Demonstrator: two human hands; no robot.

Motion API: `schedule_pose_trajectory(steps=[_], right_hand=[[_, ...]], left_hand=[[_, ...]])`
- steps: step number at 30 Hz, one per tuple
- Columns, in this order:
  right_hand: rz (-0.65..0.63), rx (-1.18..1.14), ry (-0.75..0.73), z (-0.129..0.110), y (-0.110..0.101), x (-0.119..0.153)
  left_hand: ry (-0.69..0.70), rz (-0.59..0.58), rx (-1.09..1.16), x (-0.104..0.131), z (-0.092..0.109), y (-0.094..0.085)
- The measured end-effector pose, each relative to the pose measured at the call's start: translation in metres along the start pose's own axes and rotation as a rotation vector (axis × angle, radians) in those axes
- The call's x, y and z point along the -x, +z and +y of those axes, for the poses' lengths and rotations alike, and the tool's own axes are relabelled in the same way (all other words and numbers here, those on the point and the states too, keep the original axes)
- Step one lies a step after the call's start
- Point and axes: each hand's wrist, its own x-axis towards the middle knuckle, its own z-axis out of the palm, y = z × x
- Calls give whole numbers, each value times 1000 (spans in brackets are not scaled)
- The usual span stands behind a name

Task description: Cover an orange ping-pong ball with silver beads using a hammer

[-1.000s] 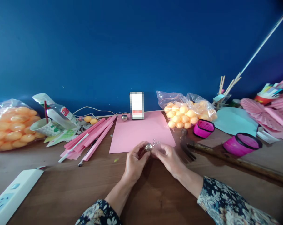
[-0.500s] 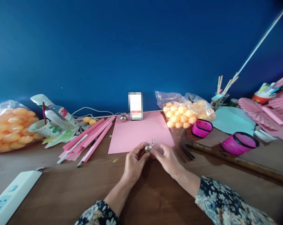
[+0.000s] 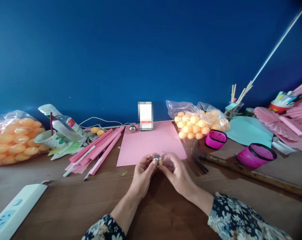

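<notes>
A small shiny metallic ball is held between my two hands, just in front of the near edge of a pink sheet. My left hand grips it from the left with thumb and fingers. From the right, the thumb and bent fingers of my right hand close on the ball's side. Another silver ball rests at the sheet's back left, beside a white pixelated upright object. A tiny shiny piece lies on the sheet beyond my fingers.
Pink strips, a cup and a bag of orange balls are on the left, with a power strip nearer. Another ball bag, a hammer and magenta rings stand right.
The shiny clear bits seen by my right fingertips are mostly out of sight now. My right fingers have curled closer around the ball. The view has shifted slightly.
</notes>
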Motion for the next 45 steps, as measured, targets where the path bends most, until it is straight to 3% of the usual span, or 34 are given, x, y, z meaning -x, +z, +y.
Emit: schedule_pose_trajectory(steps=[6,19,27,38,45], right_hand=[[-19,129,-8,0,-1,2],[31,343,-130,-5,-3,3],[17,328,-119,-6,-6,-1],[-44,214,-122,-10,-6,-2],[-60,189,-88,-8,-5,-1]], left_hand=[[-71,22,-6,0,-1,1],[-119,-91,0,2,2,1],[-118,-82,32,3,2,2],[128,-66,-397,9,1,1],[197,-38,-557,7,-1,-2]])
